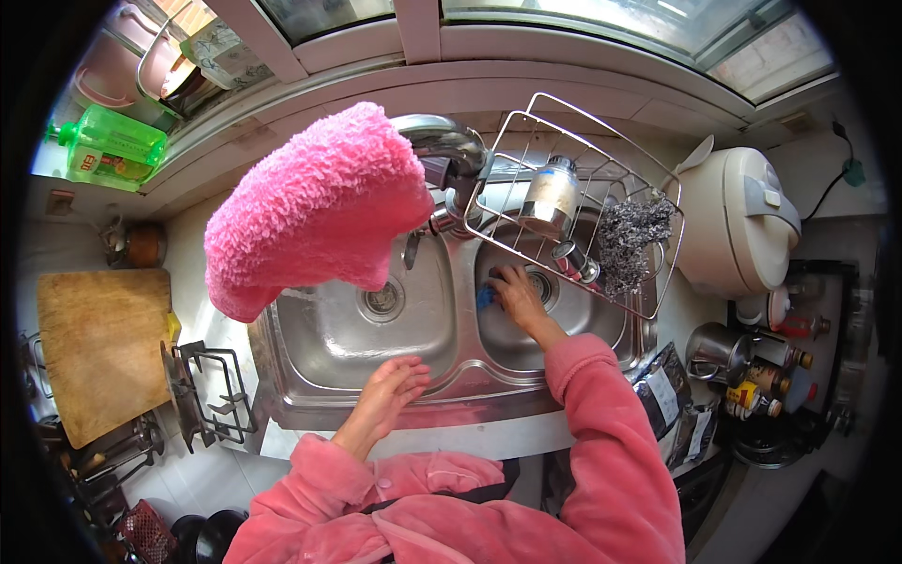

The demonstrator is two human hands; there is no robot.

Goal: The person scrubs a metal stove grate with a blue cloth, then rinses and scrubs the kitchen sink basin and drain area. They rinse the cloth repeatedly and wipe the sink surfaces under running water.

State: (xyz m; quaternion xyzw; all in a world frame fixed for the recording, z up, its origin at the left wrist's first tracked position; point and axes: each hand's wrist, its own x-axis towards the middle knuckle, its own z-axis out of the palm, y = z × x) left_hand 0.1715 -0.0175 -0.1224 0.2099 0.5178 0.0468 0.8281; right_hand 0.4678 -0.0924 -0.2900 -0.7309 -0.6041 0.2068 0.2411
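Note:
In the right basin (504, 349) of a stainless-steel double sink, my right hand (520, 302) reaches down to the left of the drain. Its fingers are on a small blue cloth or sponge (485, 297), partly hidden under them. My left hand (396, 388) hovers over the sink's front rim, near the left basin (338, 352), with nothing in it. Above the right basin a wire rack (539, 113) holds a capped jar (551, 194), a small metal-topped container (576, 261) and a steel-wool scourer (631, 243). A fluffy pink towel (317, 211) hangs at the chrome faucet (451, 137).
A rice cooker (740, 218) stands right of the rack, with a metal pot (719, 352) and several bottles nearer me. Leftward are a wooden cutting board (106, 352) and a black metal pan stand (218, 398). On the windowsill lies a green plastic bottle (116, 148).

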